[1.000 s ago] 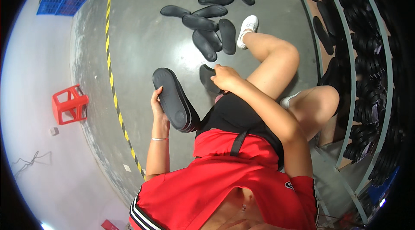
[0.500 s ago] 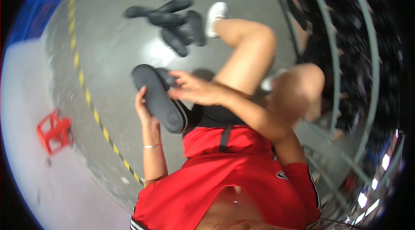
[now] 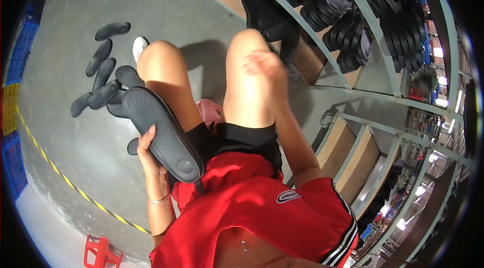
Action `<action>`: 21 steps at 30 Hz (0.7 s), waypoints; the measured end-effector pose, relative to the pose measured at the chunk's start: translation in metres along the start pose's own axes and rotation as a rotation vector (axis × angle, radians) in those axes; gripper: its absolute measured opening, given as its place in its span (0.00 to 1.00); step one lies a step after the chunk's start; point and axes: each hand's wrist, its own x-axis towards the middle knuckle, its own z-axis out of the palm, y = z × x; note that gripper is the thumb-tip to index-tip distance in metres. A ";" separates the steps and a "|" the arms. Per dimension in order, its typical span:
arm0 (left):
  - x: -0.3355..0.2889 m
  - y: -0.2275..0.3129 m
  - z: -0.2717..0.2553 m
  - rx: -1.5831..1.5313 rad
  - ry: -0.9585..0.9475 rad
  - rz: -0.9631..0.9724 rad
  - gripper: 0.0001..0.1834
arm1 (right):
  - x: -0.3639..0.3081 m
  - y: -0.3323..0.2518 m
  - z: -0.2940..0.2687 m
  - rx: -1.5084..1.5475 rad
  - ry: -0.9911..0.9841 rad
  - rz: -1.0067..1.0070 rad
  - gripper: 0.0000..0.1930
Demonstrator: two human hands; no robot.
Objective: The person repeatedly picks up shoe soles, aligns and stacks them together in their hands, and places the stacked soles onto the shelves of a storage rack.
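A dark grey shoe sole (image 3: pixel 160 129) rests in my left hand (image 3: pixel 146 151), tilted in front of my left thigh. Ridged lines cross its wider end, and a round mark sits at the heel end nearest my shirt. My left thumb lies on its face, while the other fingers are hidden behind it. Over my right knee is my right hand (image 3: pixel 265 69), well apart from the sole. Motion smears its fingers, so their pose is unclear. On the floor ahead to the left lies a loose group of several dark soles (image 3: pixel 104 93), partly overlapping.
To the right stands a metal rack (image 3: pixel 348 79) packed with black soles. A lower rack (image 3: pixel 348 159) with wooden shelves is nearer me. Yellow-and-black tape (image 3: pixel 75 187) runs along the floor at left, by a red stool (image 3: pixel 102 253). Blue crates (image 3: pixel 14 159) stand at the left edge.
My right hand has left the sole and moved right, over my knee. My left hand keeps hold of the sole. The view has swung right, showing more of the racks.
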 end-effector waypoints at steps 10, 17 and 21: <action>-0.002 -0.001 0.043 0.286 0.136 0.068 0.26 | 0.151 0.256 -0.201 0.370 0.313 0.909 0.28; -0.012 -0.010 0.042 0.187 0.276 0.130 0.29 | 0.229 0.285 -0.182 0.243 0.650 0.763 0.30; -0.017 -0.011 0.047 0.166 0.280 0.204 0.28 | 0.229 0.272 -0.165 0.191 0.682 0.818 0.26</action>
